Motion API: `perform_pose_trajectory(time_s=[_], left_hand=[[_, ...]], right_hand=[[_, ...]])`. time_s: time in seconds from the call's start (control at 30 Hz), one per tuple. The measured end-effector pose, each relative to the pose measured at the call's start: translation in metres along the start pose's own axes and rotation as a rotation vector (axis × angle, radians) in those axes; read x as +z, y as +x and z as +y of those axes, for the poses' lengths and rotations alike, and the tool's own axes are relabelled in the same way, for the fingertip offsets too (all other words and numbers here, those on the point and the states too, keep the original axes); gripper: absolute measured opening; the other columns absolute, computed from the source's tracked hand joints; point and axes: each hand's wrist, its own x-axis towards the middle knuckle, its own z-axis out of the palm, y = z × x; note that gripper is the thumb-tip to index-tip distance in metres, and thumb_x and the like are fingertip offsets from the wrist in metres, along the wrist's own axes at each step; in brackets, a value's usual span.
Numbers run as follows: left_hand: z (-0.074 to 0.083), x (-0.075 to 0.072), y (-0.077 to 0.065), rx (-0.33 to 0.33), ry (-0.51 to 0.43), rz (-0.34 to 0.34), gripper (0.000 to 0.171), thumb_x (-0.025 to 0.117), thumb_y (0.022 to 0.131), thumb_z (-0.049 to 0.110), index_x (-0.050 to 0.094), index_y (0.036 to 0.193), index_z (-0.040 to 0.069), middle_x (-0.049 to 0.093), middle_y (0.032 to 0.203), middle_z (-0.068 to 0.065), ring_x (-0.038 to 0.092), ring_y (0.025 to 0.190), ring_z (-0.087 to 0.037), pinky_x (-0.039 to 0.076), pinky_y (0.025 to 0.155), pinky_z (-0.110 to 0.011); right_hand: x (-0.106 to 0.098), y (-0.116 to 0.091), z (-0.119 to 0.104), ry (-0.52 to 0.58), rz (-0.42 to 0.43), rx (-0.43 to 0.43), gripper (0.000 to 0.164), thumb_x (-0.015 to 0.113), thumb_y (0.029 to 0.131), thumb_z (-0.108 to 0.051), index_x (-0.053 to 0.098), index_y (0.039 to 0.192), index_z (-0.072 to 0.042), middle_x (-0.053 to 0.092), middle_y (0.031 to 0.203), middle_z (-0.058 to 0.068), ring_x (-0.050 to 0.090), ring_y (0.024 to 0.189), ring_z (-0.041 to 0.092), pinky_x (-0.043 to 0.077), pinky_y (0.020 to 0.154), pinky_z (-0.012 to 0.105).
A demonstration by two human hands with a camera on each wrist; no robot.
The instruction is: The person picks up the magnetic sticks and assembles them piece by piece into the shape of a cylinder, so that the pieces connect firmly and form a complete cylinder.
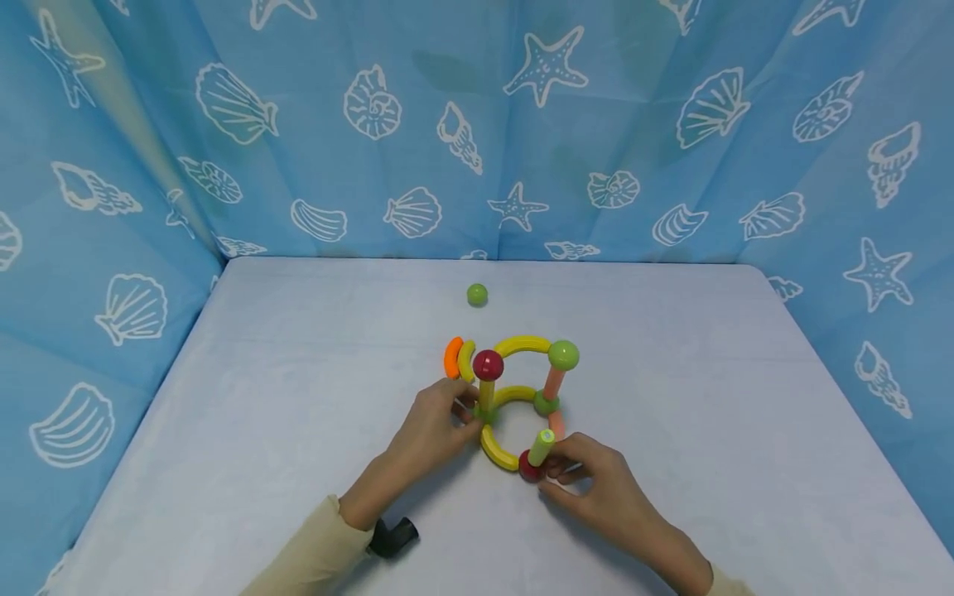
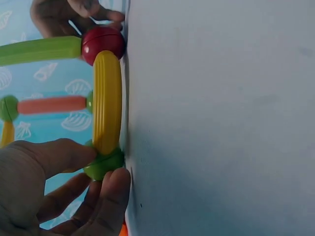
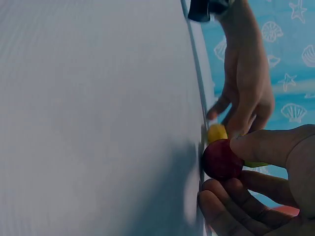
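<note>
A small frame of coloured sticks and balls stands on the table. My left hand (image 1: 440, 422) pinches the green ball (image 2: 104, 166) at its left corner; a yellow upright stick (image 1: 487, 396) topped by a red ball (image 1: 488, 365) rises there. My right hand (image 1: 596, 480) grips the front red ball (image 3: 222, 160) between thumb and fingers, beside the light green stick (image 1: 542, 447) that leans up from it. Between both held balls runs a curved yellow stick (image 2: 107, 101). Behind my right hand, a salmon stick (image 1: 553, 384) carries a green ball (image 1: 563, 355).
Just left of the frame lie an orange curved piece (image 1: 452, 358) and a yellow curved piece (image 1: 466, 361). A loose green ball (image 1: 477, 295) sits farther back on the white table (image 1: 671, 348). Blue shell-print cloth (image 1: 462, 74) hangs behind and at the sides.
</note>
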Motion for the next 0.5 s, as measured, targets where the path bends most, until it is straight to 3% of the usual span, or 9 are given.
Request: perform_pose_trajectory(time_s=[0.33, 0.5], left_hand=[[-0.002, 0.007, 0.017, -0.031, -0.035, 0.037, 0.021, 0.072, 0.087, 0.007, 0.070, 0.108, 0.006, 0.065, 0.096, -0.001, 0.062, 0.083, -0.013, 0.056, 0.077, -0.023], [-0.003, 0.005, 0.010, -0.049, -0.034, 0.046, 0.015, 0.071, 0.089, 0.010, 0.069, 0.103, 0.006, 0.063, 0.089, 0.002, 0.061, 0.079, -0.012, 0.055, 0.075, -0.023]], right_hand=[[0.010, -0.001, -0.015, 0.021, -0.087, 0.066, 0.038, 0.081, 0.081, -0.001, 0.068, 0.116, -0.009, 0.064, 0.096, 0.000, 0.064, 0.079, 0.009, 0.058, 0.068, 0.028], [0.008, -0.003, -0.015, -0.001, -0.044, 0.028, 0.035, 0.081, 0.081, 0.000, 0.070, 0.112, -0.010, 0.067, 0.096, -0.002, 0.064, 0.076, 0.007, 0.058, 0.063, 0.026]])
